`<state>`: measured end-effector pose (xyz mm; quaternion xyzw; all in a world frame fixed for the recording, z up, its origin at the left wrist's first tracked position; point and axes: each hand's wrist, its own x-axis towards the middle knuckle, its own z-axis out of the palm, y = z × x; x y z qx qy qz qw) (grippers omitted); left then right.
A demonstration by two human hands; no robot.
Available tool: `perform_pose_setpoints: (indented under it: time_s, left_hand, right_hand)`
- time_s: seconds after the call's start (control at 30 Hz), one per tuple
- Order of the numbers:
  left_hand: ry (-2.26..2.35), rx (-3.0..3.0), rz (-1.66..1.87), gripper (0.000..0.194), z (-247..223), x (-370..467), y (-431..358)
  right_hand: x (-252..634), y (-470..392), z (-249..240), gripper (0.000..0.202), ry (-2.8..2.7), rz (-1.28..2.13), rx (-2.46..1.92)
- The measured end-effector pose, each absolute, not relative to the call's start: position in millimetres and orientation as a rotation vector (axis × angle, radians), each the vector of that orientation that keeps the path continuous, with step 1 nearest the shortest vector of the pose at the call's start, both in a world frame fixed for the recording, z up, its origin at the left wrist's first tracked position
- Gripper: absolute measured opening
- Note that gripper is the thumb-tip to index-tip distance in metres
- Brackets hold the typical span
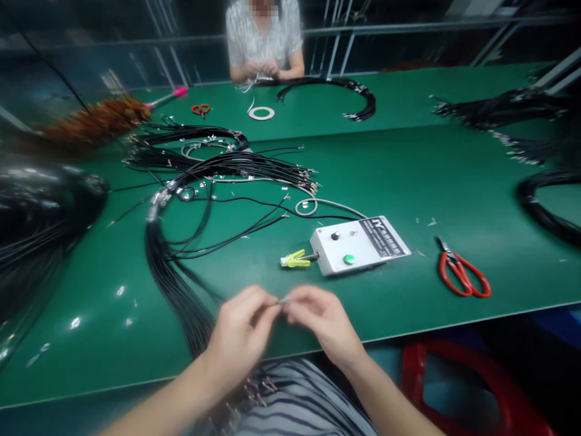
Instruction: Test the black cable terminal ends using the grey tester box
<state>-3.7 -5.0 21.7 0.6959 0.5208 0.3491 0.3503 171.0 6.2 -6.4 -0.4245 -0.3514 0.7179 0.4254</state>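
Close to the table's front edge, my left hand (247, 321) and my right hand (320, 318) meet fingertip to fingertip. Each is closed in a pinch. My left fingers hold the end of a thin black cable, whose tip shows between the two hands. What my right fingertips pinch is too small and blurred to make out beyond that tip. A thick bundle of black cables (170, 266) runs beside my left hand and hangs over the edge toward my lap. Just beyond the hands stands a white control box (340, 242) with a green button and a yellow-green clip (295, 259).
Red-handled cutters (460, 269) lie at the right. More black cables (254, 166) lie behind the box, with others along both sides. Across the table sits a person (265, 42), near a white tape ring (262, 113) and small red scissors (200, 110). A brown duster (104, 118) lies at left.
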Motion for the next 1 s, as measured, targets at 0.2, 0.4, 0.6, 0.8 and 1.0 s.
perform_pose_setpoints:
  time_s: [0.2,0.4,0.6,0.8,1.0]
  left_hand:
    - [1.299,1.618,0.85,0.016,23.4,-5.9,-5.0]
    - [1.283,1.399,0.84,0.017,19.3,-5.5,-6.1]
    - [1.14,1.447,0.818,0.02,27.9,-4.2,0.8]
    - [1.266,1.137,1.015,0.014,19.7,-1.0,1.2]
    - [1.283,1.1,0.933,0.017,20.5,-4.6,0.1]
  right_hand:
    - [167.1,10.2,-6.9,0.017,-0.813,1.866,-1.052]
    - [152.3,3.2,-4.4,0.022,-0.604,1.915,-1.024]
    - [152.0,2.0,-4.1,0.019,-0.711,1.839,-1.111]
    - [152.1,0.8,-1.0,0.02,-0.83,1.771,-1.144]
    - [164.0,5.4,4.1,0.021,-0.984,1.852,-1.094]
